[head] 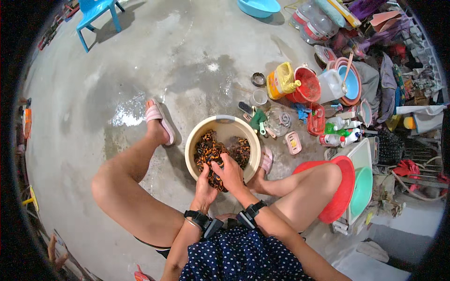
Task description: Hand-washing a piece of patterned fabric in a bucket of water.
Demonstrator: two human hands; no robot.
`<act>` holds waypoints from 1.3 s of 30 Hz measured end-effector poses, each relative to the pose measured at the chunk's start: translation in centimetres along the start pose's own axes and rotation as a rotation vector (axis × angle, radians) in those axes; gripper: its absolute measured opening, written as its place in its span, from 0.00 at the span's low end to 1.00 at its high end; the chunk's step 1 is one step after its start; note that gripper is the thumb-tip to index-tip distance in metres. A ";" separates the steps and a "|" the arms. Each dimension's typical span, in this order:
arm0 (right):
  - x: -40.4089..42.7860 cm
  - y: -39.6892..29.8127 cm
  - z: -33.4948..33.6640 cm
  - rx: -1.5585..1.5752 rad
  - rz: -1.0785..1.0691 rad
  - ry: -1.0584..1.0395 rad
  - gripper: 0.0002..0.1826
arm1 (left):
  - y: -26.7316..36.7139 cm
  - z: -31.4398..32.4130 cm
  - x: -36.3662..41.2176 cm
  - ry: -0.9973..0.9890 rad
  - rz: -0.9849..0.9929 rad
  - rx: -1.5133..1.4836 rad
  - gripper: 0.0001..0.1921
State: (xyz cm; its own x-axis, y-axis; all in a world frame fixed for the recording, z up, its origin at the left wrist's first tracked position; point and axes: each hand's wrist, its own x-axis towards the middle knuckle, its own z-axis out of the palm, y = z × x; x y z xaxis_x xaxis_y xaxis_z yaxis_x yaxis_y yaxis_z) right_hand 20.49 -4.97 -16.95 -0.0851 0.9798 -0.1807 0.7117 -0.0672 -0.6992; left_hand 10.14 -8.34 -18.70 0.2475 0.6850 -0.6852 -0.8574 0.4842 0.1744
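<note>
A cream plastic basin (188,154) stands on the wet floor between my feet. In it lies a black cloth with an orange pattern (214,149), partly in dark water. My left hand (205,188) grips the near end of this cloth from the left and below, at the basin's near rim. From the right, my right hand (229,172) holds the same bunched part, its fingers over the top. Some of the fabric spreads along the basin's right inner side, and the part inside my hands is hidden.
Right of the basin lie a black-bristled brush (244,106), a pink soap dish (293,143) and a clear plastic lid (279,120). Beyond them stand a yellow jug (279,81), a red bucket (309,84) and several bottles. A red basin (342,186) is beside my right knee. Far left is a blue chair (96,14).
</note>
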 end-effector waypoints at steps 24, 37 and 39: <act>-5.8 -2.9 -2.4 0.583 0.013 0.105 0.32 | -0.3 2.2 -5.9 -0.102 0.073 0.374 0.33; -6.1 -1.6 -2.6 0.546 0.015 0.168 0.38 | -0.9 4.9 -8.0 -0.092 0.145 0.440 0.39; -6.4 -1.5 -3.2 0.655 0.107 0.173 0.37 | -1.4 4.9 -7.5 -0.171 0.093 0.370 0.35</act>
State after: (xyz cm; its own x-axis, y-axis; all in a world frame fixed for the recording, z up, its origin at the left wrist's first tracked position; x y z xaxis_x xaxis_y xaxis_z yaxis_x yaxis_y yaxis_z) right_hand 22.14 -10.54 -12.54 0.1137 0.9737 -0.1974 0.1369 -0.2122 -0.9676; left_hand 11.64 -11.52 -10.34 0.2745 0.8007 -0.5325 -0.6674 0.5573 0.4940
